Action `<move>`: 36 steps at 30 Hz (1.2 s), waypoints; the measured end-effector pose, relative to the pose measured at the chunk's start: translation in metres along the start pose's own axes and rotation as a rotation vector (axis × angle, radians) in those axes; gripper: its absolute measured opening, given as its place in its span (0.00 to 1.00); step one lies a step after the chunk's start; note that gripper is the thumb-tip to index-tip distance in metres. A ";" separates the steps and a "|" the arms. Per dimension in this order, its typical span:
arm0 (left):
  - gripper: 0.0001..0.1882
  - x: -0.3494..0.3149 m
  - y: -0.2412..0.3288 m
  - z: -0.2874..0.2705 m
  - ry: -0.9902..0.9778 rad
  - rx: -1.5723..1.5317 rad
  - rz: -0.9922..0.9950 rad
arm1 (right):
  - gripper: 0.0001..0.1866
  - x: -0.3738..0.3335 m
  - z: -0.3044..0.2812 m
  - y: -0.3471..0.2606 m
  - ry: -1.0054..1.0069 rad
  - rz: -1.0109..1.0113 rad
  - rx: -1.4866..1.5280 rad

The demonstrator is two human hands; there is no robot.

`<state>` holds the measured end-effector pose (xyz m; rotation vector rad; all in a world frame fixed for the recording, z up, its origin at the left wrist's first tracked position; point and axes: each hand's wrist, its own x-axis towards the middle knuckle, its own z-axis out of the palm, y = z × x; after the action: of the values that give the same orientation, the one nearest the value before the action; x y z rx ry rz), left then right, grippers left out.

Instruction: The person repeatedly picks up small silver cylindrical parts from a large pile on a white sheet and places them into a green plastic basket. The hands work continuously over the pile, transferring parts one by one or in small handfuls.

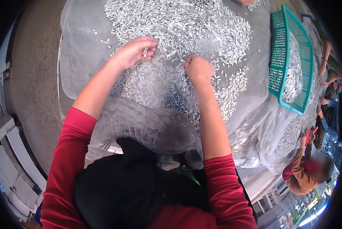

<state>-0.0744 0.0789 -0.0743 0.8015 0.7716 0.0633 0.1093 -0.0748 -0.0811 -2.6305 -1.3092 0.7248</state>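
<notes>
A wide heap of small silvery metal pieces, short and rod-like, lies spread over a table covered with sheer mesh cloth. At the heap's left side is my left hand, its fingers curled in, with a pale piece showing between them. My right hand is closed in a pinch above the middle of the heap, and a small piece shows at its fingertips. Below both hands, more pieces form a nearer, denser patch. A few lie loose left of the heap.
To the right stands a green plastic basket holding longer silvery pieces. Bunched mesh hangs at the near edge. Another person's hand shows at the far edge; several people work along the right, one in brown sleeves.
</notes>
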 end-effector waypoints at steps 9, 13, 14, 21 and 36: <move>0.13 0.018 -0.009 0.033 0.280 1.427 0.571 | 0.11 -0.003 0.003 0.021 -0.158 -0.049 0.230; 0.09 0.013 -0.001 0.022 0.266 1.295 0.375 | 0.11 -0.019 -0.016 0.035 -0.553 0.026 1.495; 0.07 0.010 0.002 0.015 0.271 1.185 0.312 | 0.11 -0.023 -0.020 0.034 -0.548 0.033 1.659; 0.12 -0.004 0.011 -0.014 0.107 0.072 0.092 | 0.07 0.016 -0.005 -0.013 -0.189 -0.243 0.660; 0.11 0.025 -0.015 0.022 0.477 1.211 0.430 | 0.13 0.033 -0.024 -0.020 -0.384 0.031 1.751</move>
<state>-0.0453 0.0629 -0.0893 2.1553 1.0620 0.1822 0.1231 -0.0343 -0.0659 -1.0651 -0.1957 1.4350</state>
